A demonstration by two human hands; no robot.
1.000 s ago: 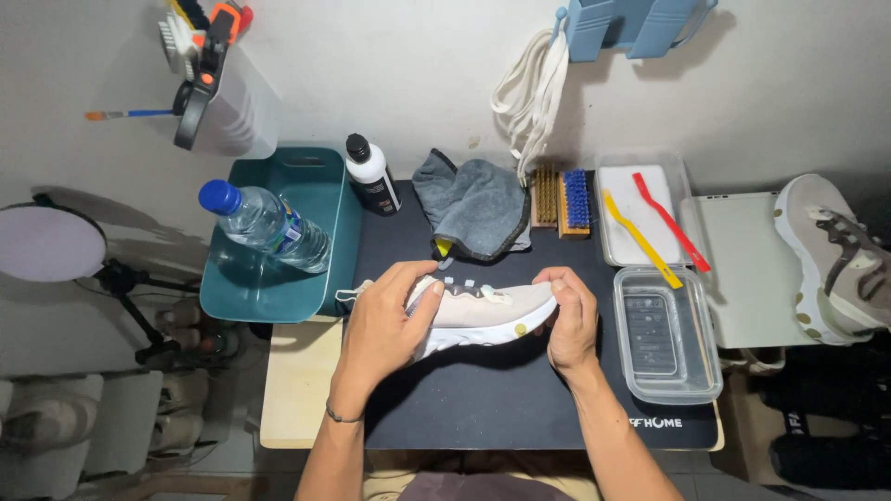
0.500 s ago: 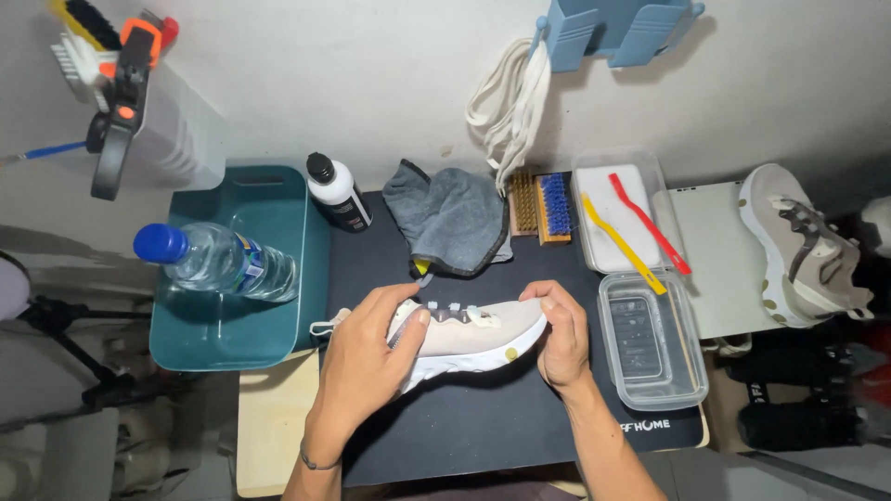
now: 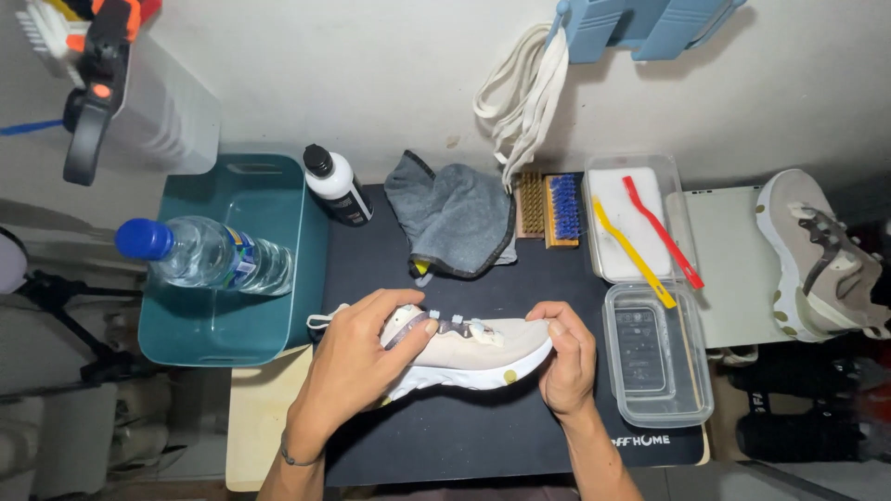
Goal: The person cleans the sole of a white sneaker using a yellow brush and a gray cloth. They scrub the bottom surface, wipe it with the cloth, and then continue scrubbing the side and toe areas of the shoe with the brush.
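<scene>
Since a second ago the view has swung left and the shoe (image 3: 473,348) has turned slightly in the hands, its toe now further right. Both hands hold this pale beige sneaker with a white sole above the black mat (image 3: 483,436) on the counter. Left hand (image 3: 357,366) wraps the heel end, fingers (image 3: 399,315) curled over the collar and thumb pressed on the side. Right hand (image 3: 568,357) grips the toe end, fingers closed around it.

Far of the shoe lies a grey cloth (image 3: 455,218), with a black-capped white bottle (image 3: 336,186) to its left and two brushes (image 3: 549,209) to its right. At left a teal tub (image 3: 232,329) holds a water bottle (image 3: 200,255) on its side. At right, a clear container (image 3: 654,357) sits near a lidded tray (image 3: 608,250) bearing a yellow brush (image 3: 636,255) and a red brush (image 3: 664,232). A second sneaker (image 3: 817,255) rests at far right. White laces (image 3: 520,102) hang on the wall.
</scene>
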